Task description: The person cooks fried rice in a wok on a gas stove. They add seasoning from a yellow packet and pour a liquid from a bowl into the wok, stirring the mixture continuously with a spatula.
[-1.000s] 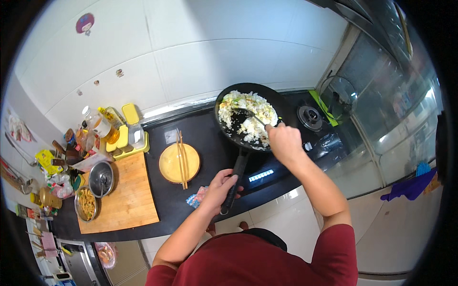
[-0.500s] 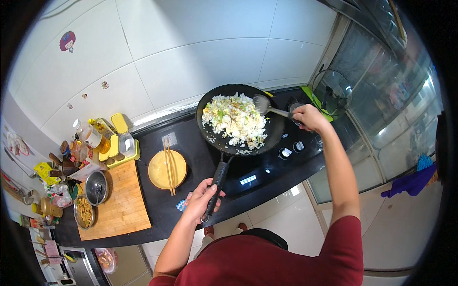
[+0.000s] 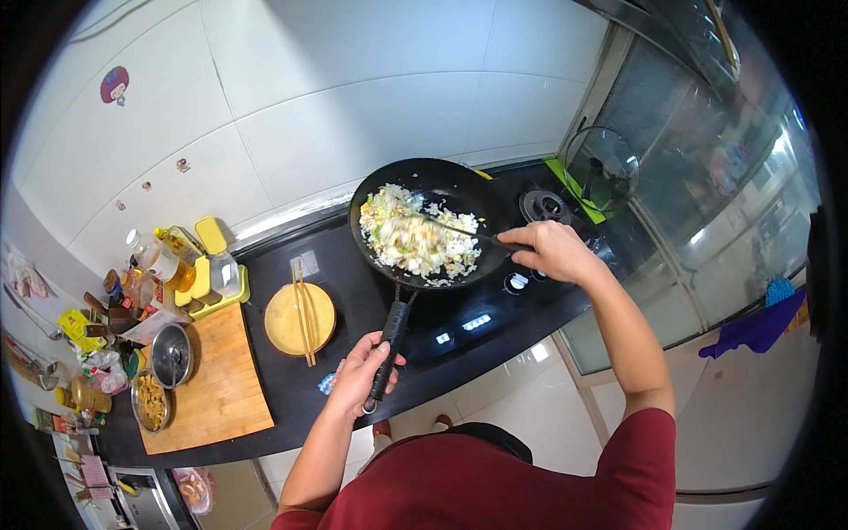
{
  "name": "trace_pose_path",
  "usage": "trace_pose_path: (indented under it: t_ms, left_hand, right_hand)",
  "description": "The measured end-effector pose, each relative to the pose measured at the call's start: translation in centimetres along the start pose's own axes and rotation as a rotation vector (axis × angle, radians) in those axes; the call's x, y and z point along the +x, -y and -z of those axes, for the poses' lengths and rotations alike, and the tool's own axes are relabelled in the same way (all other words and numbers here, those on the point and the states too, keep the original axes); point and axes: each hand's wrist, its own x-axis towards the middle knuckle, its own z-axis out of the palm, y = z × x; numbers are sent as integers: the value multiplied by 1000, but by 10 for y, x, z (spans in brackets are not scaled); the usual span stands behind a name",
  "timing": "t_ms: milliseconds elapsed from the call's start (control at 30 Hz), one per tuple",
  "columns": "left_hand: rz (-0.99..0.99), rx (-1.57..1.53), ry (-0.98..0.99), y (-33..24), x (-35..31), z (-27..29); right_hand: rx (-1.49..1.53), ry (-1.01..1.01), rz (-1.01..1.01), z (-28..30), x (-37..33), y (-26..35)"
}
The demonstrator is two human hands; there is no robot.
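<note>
Wok (image 3: 459,184), black, one: on the hob at the rear of the dark tabletop (image 3: 291,382), handle toward the person. Contents: rice (image 3: 408,240) with green and yellow bits, heaped to the left and front, partly blurred.

Left hand (image 3: 364,367): closed around the wok handle (image 3: 393,336).

Right hand (image 3: 552,250): closed on the spatula (image 3: 468,232), its shaft reaching over the wok's right rim, head among the rice.

Dish (image 3: 281,322), yellow, round: left of the wok; pair of chopsticks (image 3: 306,325) laid across.

Cloth (image 3: 326,385), blue-patterned: beside the left hand, partly hidden.

Board (image 3: 221,393), wooden: further left; two metal bowls at its left edge, the nearer holding food (image 3: 153,404).

Lid (image 3: 602,166), glass: right of the wok, upright.
</note>
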Motion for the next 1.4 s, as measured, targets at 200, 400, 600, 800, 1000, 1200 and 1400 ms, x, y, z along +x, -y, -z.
trace_pose_path:
  t_ms: [200,400,600,800,1000,1200,1400]
  left_hand:
    - [1,-22,-6,1,-3,1]
    - [-9,-15,8,1,-3,0]
    - [-8,-22,5,2,-1,2]
    - [-23,-44,-3,3,-3,1]
    - [-17,-8,-7,1,-3,0]
    - [-26,-17,-12,3,-2,1]
    - [-26,-24,-21,0,-4,-1]
  right_hand:
    - [-247,39,-47,71,-50,58]
    - [-275,134,-18,32,-41,66]
    - [-359,-25,-94,-26,9,38]
    - [-344,-54,-118,43,-3,37]
    - [-398,-209,17,-18,64,40]
    - [-440,-108,183,-41,33,33]
    - [-148,-18,-100,24,-2,13]
